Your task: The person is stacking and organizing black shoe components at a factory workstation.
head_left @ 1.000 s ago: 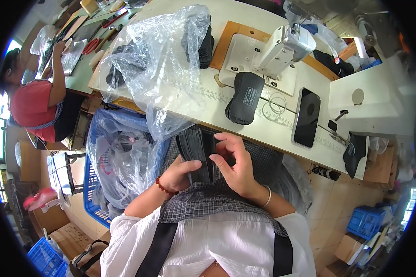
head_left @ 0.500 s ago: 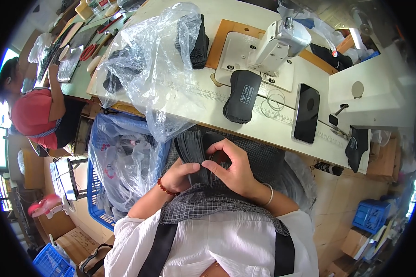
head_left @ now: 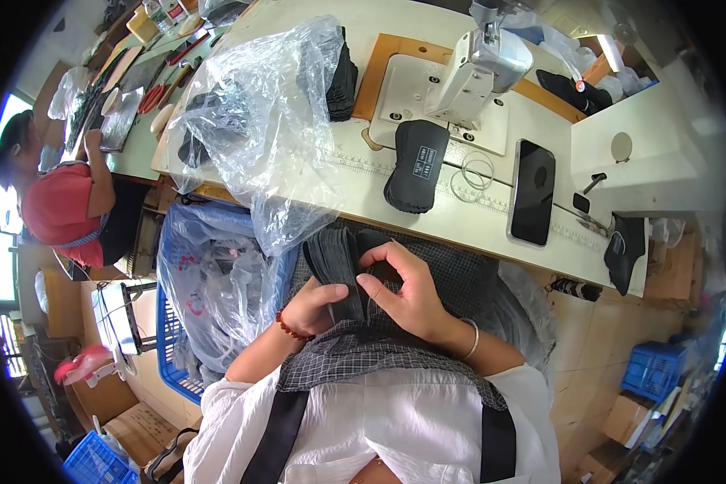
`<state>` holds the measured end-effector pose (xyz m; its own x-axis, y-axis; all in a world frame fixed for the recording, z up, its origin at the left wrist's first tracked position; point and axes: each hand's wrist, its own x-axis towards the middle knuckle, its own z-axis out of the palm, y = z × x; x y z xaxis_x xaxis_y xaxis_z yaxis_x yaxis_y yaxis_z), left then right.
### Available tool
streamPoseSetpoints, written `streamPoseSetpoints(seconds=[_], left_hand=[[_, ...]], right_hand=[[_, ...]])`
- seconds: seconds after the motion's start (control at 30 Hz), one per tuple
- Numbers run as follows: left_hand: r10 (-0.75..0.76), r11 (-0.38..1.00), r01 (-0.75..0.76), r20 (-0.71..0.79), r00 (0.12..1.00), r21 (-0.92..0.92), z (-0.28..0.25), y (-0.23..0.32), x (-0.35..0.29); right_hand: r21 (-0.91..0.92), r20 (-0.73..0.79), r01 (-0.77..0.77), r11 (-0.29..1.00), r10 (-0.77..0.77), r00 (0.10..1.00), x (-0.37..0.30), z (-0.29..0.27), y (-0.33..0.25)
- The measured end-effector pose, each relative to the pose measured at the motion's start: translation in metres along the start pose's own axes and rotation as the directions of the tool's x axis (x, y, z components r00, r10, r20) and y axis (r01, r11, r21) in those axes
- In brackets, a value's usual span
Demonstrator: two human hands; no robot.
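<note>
Over my lap I hold a thick stack of thin black fabric pieces [head_left: 333,256], its edges fanned toward me. My left hand [head_left: 315,303] is closed round the stack's lower left side, thumb across the front. At its right side, the bent thumb and index finger of my right hand [head_left: 407,294] pinch a black piece [head_left: 373,240] that stands slightly apart from the others. On the table beyond lies another stack of black waisted pieces [head_left: 416,165] with pale print on the top one.
A white sewing machine [head_left: 476,81] stands on the table [head_left: 363,181], near a phone [head_left: 532,192] and thin rings [head_left: 473,176]. Clear plastic bags [head_left: 258,121] partly cover more black stacks. A plastic-lined blue basket [head_left: 167,339] stands left. Another person [head_left: 60,206] works at the far left.
My view has shifted slightly, so the table things sit a little differently in the picture. My right thumb has lifted slightly along the stack's edge; both hands keep their hold.
</note>
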<state>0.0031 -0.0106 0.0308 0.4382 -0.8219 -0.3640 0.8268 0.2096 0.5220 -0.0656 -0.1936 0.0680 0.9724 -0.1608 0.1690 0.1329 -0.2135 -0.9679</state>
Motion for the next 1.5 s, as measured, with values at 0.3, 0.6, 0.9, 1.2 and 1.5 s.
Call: streamPoseSetpoints(seconds=[0.3,0.6,0.9,1.2,1.5], left_hand=[[0.067,0.984,-0.058,-0.048,0.997,0.167,-0.003,-0.001,0.003],[0.112,0.956,-0.111,0.012,0.994,0.271,-0.014,-0.004,0.005],[0.075,0.989,-0.077,0.02,0.997,0.125,0.004,0.0,0.006],[0.088,0.988,-0.086,-0.014,0.996,0.131,0.01,0.002,0.005],[0.069,0.99,-0.067,-0.012,0.998,0.122,0.009,0.002,0.005]], right_hand=[[-0.044,0.002,-0.042,0.998,0.042,0.999,0.0,-0.002,-0.008],[-0.208,0.047,-0.032,0.978,0.043,0.998,0.0,-0.007,-0.012],[-0.15,-0.195,-0.004,0.989,-0.026,0.98,0.0,-0.001,-0.013],[-0.17,-0.04,0.072,0.983,-0.08,0.996,0.0,-0.011,-0.002],[-0.175,-0.039,0.024,0.984,-0.032,0.999,0.001,-0.011,-0.003]])
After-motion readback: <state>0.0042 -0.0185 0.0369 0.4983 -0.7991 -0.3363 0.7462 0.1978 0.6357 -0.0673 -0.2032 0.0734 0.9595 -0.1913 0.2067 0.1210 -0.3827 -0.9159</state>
